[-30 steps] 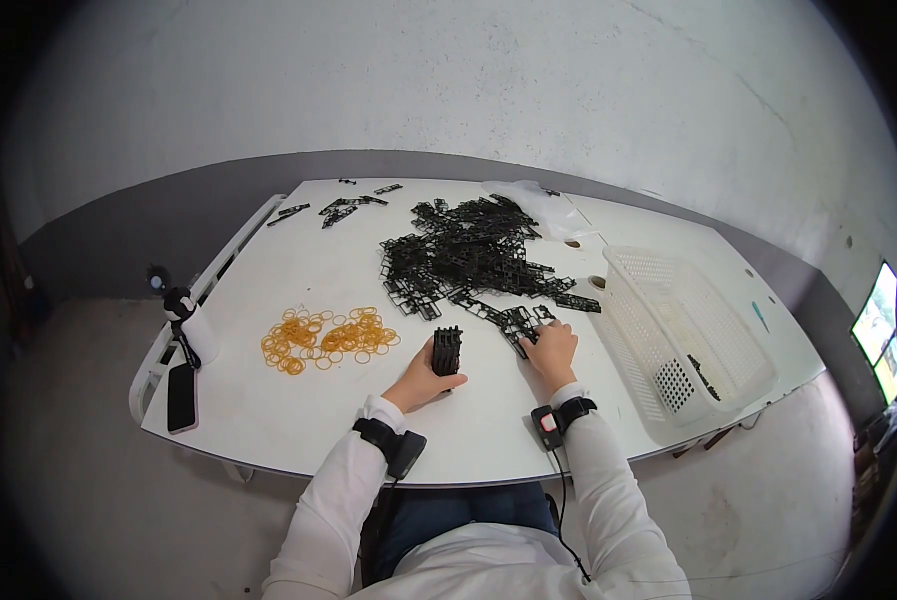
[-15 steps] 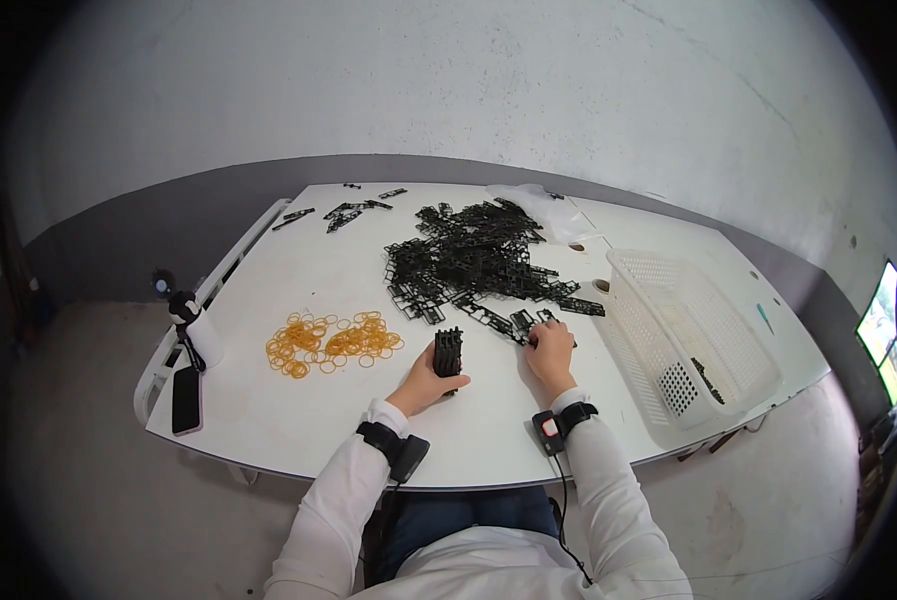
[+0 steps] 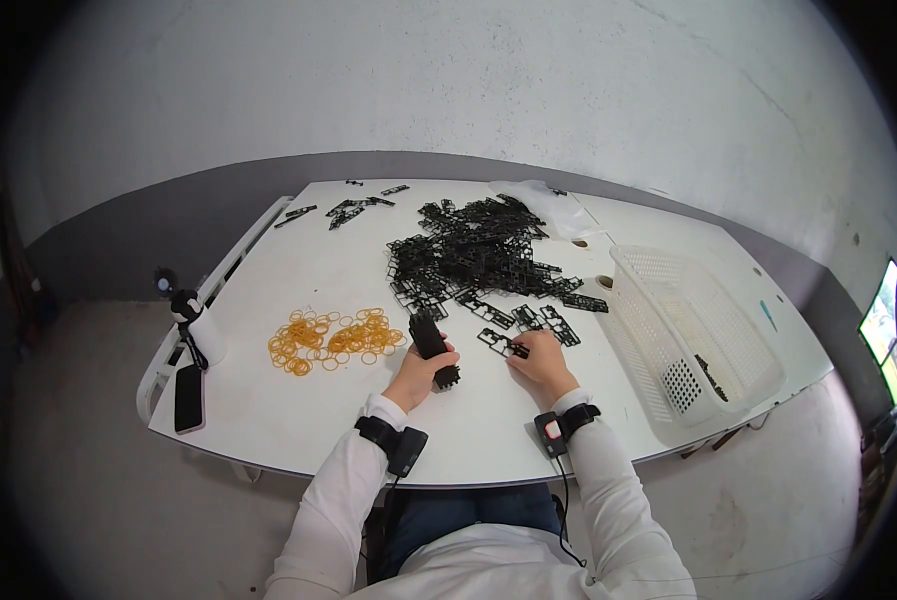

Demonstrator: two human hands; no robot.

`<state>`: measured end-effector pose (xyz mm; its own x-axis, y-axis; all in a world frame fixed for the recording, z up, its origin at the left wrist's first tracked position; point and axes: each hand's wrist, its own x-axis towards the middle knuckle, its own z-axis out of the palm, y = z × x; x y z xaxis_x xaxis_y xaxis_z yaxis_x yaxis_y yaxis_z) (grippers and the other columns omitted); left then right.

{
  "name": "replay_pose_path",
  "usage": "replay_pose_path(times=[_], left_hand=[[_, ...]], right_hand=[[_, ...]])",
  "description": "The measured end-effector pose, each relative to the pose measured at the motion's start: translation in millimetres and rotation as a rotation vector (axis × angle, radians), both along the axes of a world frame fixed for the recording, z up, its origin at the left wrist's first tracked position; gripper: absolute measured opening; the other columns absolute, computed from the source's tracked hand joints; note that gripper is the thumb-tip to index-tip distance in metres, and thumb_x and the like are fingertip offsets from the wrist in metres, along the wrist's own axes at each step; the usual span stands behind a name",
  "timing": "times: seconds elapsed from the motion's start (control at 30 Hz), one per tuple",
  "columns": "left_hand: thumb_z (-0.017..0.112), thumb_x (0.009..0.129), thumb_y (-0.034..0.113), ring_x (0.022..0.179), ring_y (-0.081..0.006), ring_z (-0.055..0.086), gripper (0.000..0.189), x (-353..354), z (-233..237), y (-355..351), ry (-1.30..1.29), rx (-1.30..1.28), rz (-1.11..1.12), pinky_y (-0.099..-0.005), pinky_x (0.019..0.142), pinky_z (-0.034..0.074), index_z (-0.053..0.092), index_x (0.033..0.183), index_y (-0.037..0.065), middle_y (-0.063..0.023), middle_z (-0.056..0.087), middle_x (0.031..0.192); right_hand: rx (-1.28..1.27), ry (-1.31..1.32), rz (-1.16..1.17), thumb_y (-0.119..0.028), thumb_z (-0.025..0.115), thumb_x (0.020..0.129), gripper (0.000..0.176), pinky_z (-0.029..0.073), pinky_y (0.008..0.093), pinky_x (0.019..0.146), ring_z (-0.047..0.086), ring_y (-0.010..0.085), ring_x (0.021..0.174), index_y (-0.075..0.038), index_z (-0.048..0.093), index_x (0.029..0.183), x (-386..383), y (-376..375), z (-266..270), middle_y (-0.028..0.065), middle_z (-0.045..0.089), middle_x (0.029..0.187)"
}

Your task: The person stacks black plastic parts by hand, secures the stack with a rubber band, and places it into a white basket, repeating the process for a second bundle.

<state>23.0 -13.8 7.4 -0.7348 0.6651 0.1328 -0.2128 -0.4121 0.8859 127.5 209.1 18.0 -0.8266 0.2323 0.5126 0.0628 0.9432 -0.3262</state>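
Observation:
My left hand is wrapped round a stack of black plastic frames, held tilted above the white table. To its right, my right hand pinches the end of a single black plastic frame, which has rectangular openings. Just beyond that hand lie a few loose black frames. A large tangled pile of the same black frames spreads behind both hands. Left of my left hand is a heap of yellow-orange rubber bands.
A white perforated plastic basket stands at the right, with a few black pieces inside. At the left edge are a phone and a white bottle. A clear plastic bag lies behind the pile. Loose frames sit at the back left.
My left hand has turned the stack from upright to a leftward slant. My right hand has moved slightly left and nearer, drawing one frame away from the other loose ones.

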Motion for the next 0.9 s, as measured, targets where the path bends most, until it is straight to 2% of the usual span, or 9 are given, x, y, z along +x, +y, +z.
replay_pose_path(times=[0.13, 0.27, 0.37, 0.4, 0.53, 0.63, 0.67, 0.8, 0.9], left_hand=[[0.064, 0.074, 0.000, 0.082, -0.0165, 0.057, 0.032, 0.3, 5.2, -3.4, -0.123, 0.044, -0.026, -0.0323, 0.073, 0.048, 0.047, 0.100, 0.007, -0.0035, 0.055, 0.085], [0.062, 0.076, 0.000, 0.083, -0.0188, 0.057, 0.030, 0.5, 8.0, -5.0, -0.209, 0.086, -0.032, -0.0349, 0.075, 0.048, 0.047, 0.100, 0.007, -0.0051, 0.055, 0.086], [0.061, 0.076, 0.000, 0.084, -0.0197, 0.057, 0.029, -0.6, 6.6, -4.6, -0.254, 0.104, -0.028, -0.0359, 0.076, 0.048, 0.047, 0.100, 0.008, -0.0060, 0.055, 0.087], [0.062, 0.076, 0.000, 0.084, -0.0198, 0.057, 0.029, -1.0, 6.4, -4.4, -0.277, 0.127, -0.038, -0.0357, 0.075, 0.048, 0.047, 0.100, 0.008, -0.0065, 0.056, 0.087], [0.063, 0.076, 0.001, 0.084, -0.0199, 0.057, 0.027, -3.5, 6.7, -4.6, -0.353, 0.204, -0.059, -0.0352, 0.074, 0.048, 0.048, 0.098, 0.008, -0.0075, 0.056, 0.087], [0.062, 0.077, 0.000, 0.085, -0.0200, 0.057, 0.024, -3.7, 7.6, -4.9, -0.416, 0.264, -0.066, -0.0355, 0.074, 0.049, 0.049, 0.096, 0.008, -0.0076, 0.056, 0.087], [0.061, 0.078, 0.001, 0.085, -0.0201, 0.057, 0.022, -5.7, 6.3, -4.2, -0.433, 0.276, -0.057, -0.0359, 0.076, 0.048, 0.049, 0.095, 0.008, -0.0070, 0.056, 0.087], [0.060, 0.081, 0.005, 0.085, -0.0200, 0.056, 0.015, -14.8, -3.2, -3.4, -0.461, 0.293, -0.004, -0.0368, 0.079, 0.047, 0.051, 0.092, 0.007, -0.0055, 0.055, 0.086], [0.061, 0.081, 0.007, 0.085, -0.0195, 0.056, 0.013, -20.3, -9.5, -0.5, -0.443, 0.281, 0.053, -0.0368, 0.079, 0.047, 0.052, 0.091, 0.007, -0.0049, 0.055, 0.086]], right_hand=[[-0.160, -0.110, 0.094, -0.016, 0.065, 0.066, 0.024, 0.045, 0.0354, 0.080, 0.054, 0.0288, 0.089, -0.005, 0.067, 0.088, -9.7, 8.5, -5.8, 0.0111, 0.063, 0.094], [0.002, 0.111, 0.361, -0.011, 0.062, 0.068, 0.022, 0.045, 0.0359, 0.080, 0.055, 0.0280, 0.090, -0.005, 0.066, 0.089, -11.1, 7.7, -9.9, 0.0113, 0.063, 0.094], [-0.123, -0.068, -0.082, -0.010, 0.062, 0.068, 0.022, 0.046, 0.0368, 0.078, 0.056, 0.0293, 0.090, -0.007, 0.067, 0.088, 2.6, -20.7, 19.5, 0.0118, 0.063, 0.095], [-0.124, -0.071, -0.082, -0.010, 0.062, 0.068, 0.022, 0.046, 0.0368, 0.078, 0.056, 0.0293, 0.090, -0.007, 0.067, 0.088, 6.0, -27.3, 22.8, 0.0118, 0.063, 0.095], [-0.003, -0.211, 0.032, -0.015, 0.064, 0.070, 0.022, 0.046, 0.0361, 0.078, 0.056, 0.0288, 0.090, -0.007, 0.067, 0.090, 9.9, -40.0, 18.3, 0.0115, 0.062, 0.095], [-0.296, -0.107, 0.484, -0.028, 0.069, 0.068, 0.030, 0.046, 0.0353, 0.078, 0.056, 0.0277, 0.090, -0.009, 0.067, 0.091, -7.1, -30.3, -4.7, 0.0111, 0.061, 0.094], [-0.298, -0.105, 0.488, -0.028, 0.069, 0.068, 0.030, 0.046, 0.0353, 0.078, 0.056, 0.0277, 0.090, -0.009, 0.067, 0.091, -7.0, -31.1, -3.3, 0.0111, 0.061, 0.094], [-0.110, -0.018, 0.285, -0.021, 0.067, 0.067, 0.027, 0.046, 0.0353, 0.078, 0.057, 0.0272, 0.090, -0.009, 0.067, 0.092, 4.4, -40.9, 12.7, 0.0108, 0.062, 0.094], [0.005, -0.235, 0.056, -0.018, 0.065, 0.066, 0.027, 0.047, 0.0358, 0.077, 0.057, 0.0276, 0.089, -0.008, 0.067, 0.091, 8.1, -47.4, 16.4, 0.0109, 0.062, 0.092]])
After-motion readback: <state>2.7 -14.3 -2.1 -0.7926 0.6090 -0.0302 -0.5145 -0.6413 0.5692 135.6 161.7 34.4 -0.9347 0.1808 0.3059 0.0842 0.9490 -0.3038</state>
